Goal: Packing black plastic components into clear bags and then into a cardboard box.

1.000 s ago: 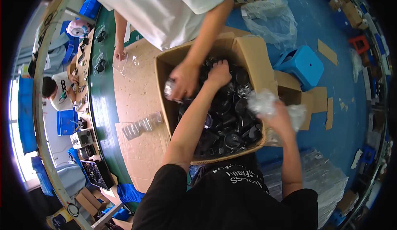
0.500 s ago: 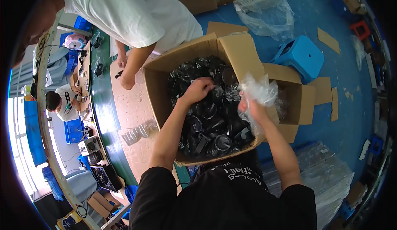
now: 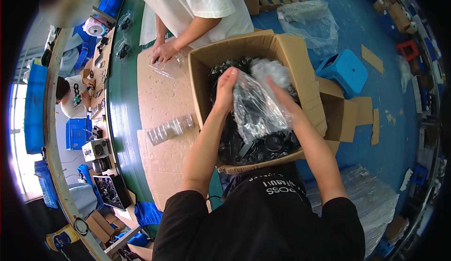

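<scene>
An open cardboard box [image 3: 300, 68] stands in front of me, filled with several black parts [image 3: 263, 146] in clear wrapping. My left hand [image 3: 225, 89] and my right hand [image 3: 279, 94] hold a clear plastic bag [image 3: 256, 103] between them over the box, left hand at its left edge, right hand at its top right. Something dark shows through the bag.
A person in a white shirt leans over the far side, hands [image 3: 164, 52] on a clear bag on the brown cardboard sheet [image 3: 162, 99]. More clear bags [image 3: 171, 127] lie left of the box. A blue stool [image 3: 343, 71] stands at the right. Another person [image 3: 70, 96] works far left.
Both my hands came together over the box and now hold the clear bag between them. The other person's hands moved from the box to the cardboard sheet.
</scene>
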{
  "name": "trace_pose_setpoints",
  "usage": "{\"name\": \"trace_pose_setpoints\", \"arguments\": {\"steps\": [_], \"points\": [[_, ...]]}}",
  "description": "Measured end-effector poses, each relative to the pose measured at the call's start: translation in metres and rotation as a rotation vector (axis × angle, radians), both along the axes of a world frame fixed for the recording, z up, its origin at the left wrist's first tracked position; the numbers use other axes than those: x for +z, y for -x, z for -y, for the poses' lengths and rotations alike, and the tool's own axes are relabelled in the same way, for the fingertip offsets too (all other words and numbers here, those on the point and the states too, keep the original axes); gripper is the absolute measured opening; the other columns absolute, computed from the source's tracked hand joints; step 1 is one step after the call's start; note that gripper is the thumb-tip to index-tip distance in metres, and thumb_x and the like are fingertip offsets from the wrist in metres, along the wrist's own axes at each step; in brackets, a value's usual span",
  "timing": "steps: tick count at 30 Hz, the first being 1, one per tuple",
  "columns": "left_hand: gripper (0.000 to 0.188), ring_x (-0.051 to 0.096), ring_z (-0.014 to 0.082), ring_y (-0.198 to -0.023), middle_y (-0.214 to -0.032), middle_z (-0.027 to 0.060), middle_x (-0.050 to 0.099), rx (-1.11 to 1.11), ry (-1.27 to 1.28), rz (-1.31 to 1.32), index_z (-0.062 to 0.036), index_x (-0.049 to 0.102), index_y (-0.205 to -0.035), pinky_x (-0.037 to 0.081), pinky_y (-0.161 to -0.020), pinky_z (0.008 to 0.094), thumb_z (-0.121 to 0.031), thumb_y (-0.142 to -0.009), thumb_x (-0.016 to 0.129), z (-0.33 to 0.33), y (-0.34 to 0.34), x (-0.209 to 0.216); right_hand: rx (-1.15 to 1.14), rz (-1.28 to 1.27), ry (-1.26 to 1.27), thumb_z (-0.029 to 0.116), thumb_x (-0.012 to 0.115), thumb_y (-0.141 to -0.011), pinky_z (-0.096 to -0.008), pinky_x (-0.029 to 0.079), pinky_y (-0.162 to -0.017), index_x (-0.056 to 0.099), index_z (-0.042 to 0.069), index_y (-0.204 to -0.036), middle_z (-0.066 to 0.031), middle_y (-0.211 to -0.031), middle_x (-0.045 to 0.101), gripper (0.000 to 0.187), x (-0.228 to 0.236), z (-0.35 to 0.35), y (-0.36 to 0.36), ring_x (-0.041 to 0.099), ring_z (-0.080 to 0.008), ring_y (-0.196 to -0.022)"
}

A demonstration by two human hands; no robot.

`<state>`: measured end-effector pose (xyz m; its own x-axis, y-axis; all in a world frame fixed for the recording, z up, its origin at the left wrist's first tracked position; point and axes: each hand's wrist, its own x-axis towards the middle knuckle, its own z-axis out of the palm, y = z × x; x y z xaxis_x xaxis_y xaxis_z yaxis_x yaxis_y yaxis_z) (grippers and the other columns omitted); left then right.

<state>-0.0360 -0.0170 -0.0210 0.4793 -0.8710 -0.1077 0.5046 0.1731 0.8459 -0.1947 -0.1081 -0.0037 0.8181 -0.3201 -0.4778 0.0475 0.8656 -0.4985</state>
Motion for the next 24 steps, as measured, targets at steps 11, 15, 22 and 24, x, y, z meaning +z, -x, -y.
{"name": "trace_pose_setpoints", "arguments": {"steps": [11,15,22,24], "points": [[0.038,0.051,0.0178,-0.098,-0.105,0.0089,0.057,-0.059,-0.017,0.549,0.0007,0.052,-0.115,0.039,-0.087,0.0295,-0.029,-0.092,0.048,-0.027,-0.009,-0.027,-0.047,-0.145,1.139,0.013,0.062,-0.081,-0.0284,0.046,-0.074,0.057,0.002,-0.106,-0.0076,-0.100,0.059,0.028,-0.087,-0.012,-0.007,0.056,-0.0177,-0.080],[0.049,0.051,0.0222,-0.103,-0.112,0.0117,0.056,-0.128,-0.003,0.264,0.0007,0.049,-0.122,0.038,-0.092,0.0324,-0.032,-0.087,0.055,-0.054,0.002,-0.028,-0.146,-0.102,1.666,0.013,0.064,-0.079,-0.0277,0.046,-0.073,0.057,0.000,-0.104,-0.0080,-0.099,0.060,0.028,-0.086,-0.005,-0.014,0.057,-0.0177,-0.079],[0.058,0.058,0.0268,-0.090,-0.103,0.0162,0.060,-0.226,0.024,0.743,0.0019,0.045,-0.124,0.046,-0.081,0.0335,-0.030,-0.078,0.062,-0.046,0.022,0.009,-0.177,-0.468,1.090,0.015,0.065,-0.081,-0.0264,0.044,-0.083,0.055,0.001,-0.114,-0.0092,-0.112,0.058,0.037,0.062,-0.015,0.010,0.058,-0.0177,-0.092],[0.043,0.061,0.0280,-0.071,-0.082,0.0145,0.062,-0.363,-0.208,1.109,0.0024,0.048,-0.113,0.048,-0.064,0.0331,-0.024,-0.080,0.059,-0.034,0.053,0.026,-0.287,-0.288,0.760,0.018,0.067,-0.081,-0.0265,0.042,-0.088,0.054,0.002,-0.117,-0.0095,-0.111,0.058,0.042,0.045,-0.021,0.049,0.057,-0.0176,-0.094]]}}
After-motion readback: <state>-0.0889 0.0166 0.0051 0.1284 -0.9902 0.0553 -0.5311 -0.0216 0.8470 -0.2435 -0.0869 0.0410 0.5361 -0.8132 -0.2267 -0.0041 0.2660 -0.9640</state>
